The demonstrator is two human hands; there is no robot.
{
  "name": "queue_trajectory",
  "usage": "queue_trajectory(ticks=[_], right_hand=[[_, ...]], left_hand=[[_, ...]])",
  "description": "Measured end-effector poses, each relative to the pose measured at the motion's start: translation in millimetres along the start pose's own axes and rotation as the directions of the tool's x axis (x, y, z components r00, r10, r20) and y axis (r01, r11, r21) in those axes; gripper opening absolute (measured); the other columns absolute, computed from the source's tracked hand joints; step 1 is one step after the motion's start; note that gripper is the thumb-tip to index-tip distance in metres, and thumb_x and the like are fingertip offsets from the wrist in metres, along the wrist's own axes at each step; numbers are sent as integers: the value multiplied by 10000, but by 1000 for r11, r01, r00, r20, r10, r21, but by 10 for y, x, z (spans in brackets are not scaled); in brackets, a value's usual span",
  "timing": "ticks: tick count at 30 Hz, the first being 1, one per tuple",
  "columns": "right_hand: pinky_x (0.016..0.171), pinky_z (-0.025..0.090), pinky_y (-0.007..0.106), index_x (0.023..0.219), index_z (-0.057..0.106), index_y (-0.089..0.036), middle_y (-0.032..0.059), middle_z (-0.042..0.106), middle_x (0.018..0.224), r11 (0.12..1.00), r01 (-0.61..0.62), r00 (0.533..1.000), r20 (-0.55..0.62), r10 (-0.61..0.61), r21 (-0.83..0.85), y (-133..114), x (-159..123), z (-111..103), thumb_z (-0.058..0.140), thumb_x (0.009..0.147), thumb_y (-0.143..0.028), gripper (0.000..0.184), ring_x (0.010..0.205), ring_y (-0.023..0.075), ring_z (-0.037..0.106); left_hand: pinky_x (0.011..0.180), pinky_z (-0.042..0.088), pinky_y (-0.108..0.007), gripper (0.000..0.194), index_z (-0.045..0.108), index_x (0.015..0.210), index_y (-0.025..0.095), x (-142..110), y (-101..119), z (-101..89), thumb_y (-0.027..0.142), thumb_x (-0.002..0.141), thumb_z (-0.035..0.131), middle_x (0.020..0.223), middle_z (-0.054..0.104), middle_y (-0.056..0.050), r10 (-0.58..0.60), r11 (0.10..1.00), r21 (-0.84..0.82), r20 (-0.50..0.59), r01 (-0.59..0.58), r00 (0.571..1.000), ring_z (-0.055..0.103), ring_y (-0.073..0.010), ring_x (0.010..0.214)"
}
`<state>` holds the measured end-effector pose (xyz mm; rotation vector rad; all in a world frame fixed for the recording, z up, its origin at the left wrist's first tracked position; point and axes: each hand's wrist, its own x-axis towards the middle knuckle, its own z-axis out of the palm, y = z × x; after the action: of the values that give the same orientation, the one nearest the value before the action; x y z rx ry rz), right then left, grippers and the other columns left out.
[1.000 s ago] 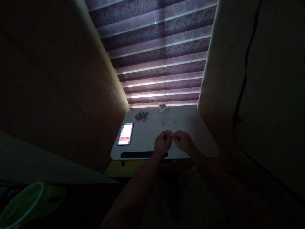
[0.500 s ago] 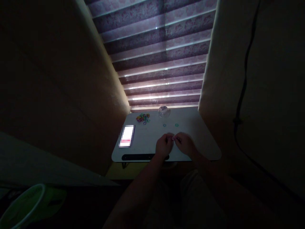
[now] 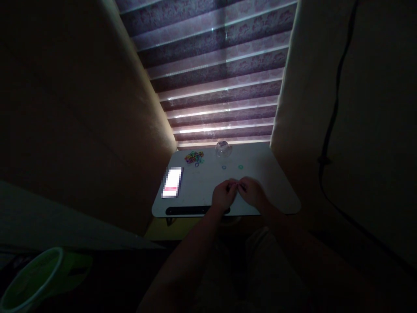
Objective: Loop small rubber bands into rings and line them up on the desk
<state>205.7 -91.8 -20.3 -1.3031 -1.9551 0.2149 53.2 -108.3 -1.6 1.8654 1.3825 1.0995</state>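
Observation:
My left hand (image 3: 224, 194) and my right hand (image 3: 252, 192) meet over the front half of a white lap table (image 3: 195, 187). Both are closed in a pinch, fingertips against fingertips. Between them shows a bit of a small pink elastic band (image 3: 237, 184), mostly covered by the fingers. Just beyond the hands lie two single bands on the tabletop, a bluish one (image 3: 224, 167) and a green one (image 3: 240, 167). Farther left is a pile of multicoloured elastic bands (image 3: 194, 157), with a purple band (image 3: 196, 164) at its near edge.
A clear round container (image 3: 223, 149) stands at the table's back edge, before a striped window blind (image 3: 221, 91). At the left lies a phone (image 3: 172, 182) with a lit screen. A black slot strip (image 3: 185, 211) runs along the front edge. A green basket (image 3: 32, 278) is on the lower left.
The whole view has shifted slightly, so the table sits a little higher. My hands stay together in the same pinch, with the pink band less visible between them.

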Motion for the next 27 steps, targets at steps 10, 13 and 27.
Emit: queue_trajectory(ticks=[10,13,27], right_hand=[[609,308,274,648,509,-199,14,518,651,1000,-2,1000,0,2,8,-5,-1,-6,523,857,-298,233,632,147,447],[597,302,274,651,517,-199,12,515,643,1000,-3,1000,2,3,11,0,-4,-4,521,857,-295,227,623,146,441],[618,350,274,737,565,-204,25,570,702,996,-32,999,-11,33,77,22,-15,23,537,857,-280,145,666,157,507]], left_hand=[[653,428,-233,242,653,911,192,5,-80,31,410,881,551,772,677,-9,-17,995,98,-63,23,998,585,-123,678],[630,416,-236,272,642,907,195,-1,-94,35,445,882,538,762,670,-10,-24,993,111,-67,31,998,578,-127,666],[655,449,-237,227,666,941,211,-6,-83,23,396,871,553,788,690,-9,-13,997,70,-25,15,1000,600,-127,682]])
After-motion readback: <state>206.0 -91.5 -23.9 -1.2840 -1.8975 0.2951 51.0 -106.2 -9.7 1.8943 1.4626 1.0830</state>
